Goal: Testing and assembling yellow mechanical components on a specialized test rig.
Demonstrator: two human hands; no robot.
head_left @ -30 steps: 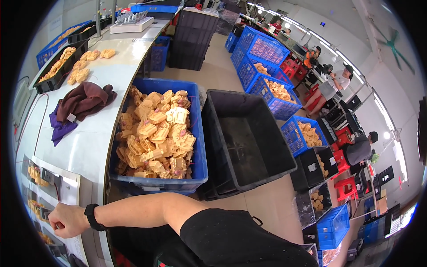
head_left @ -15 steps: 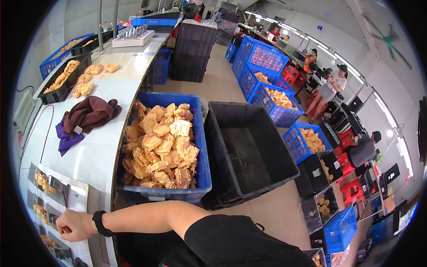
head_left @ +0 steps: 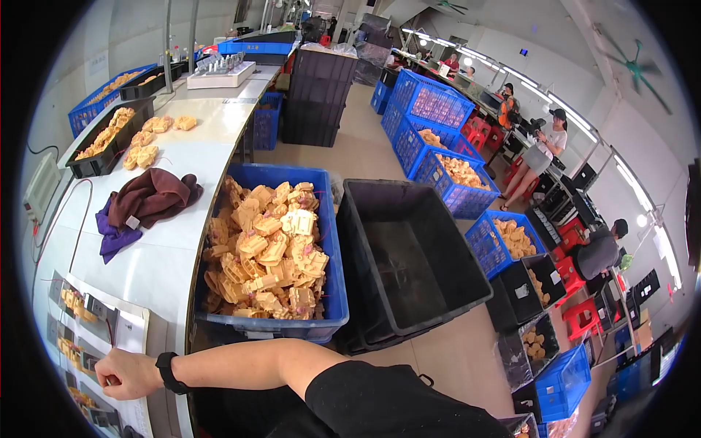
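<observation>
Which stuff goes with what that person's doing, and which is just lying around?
Probably part of the work:
right hand, curled close to the parts
yellow parts beside it
blue bin, piled with more

Probably just lying about:
brown cloth on the bench
purple cloth against it
red stool farther off

White tabletop, brown cloth, purple cloth, black bin, tan parts

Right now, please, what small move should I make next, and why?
I would probably look slightly further left first. The right hand is curled near the lower left edge of the view, beside orange parts, and whether it holds anything is hard to tell, while the blue crate and the black bin take the middle.
</observation>
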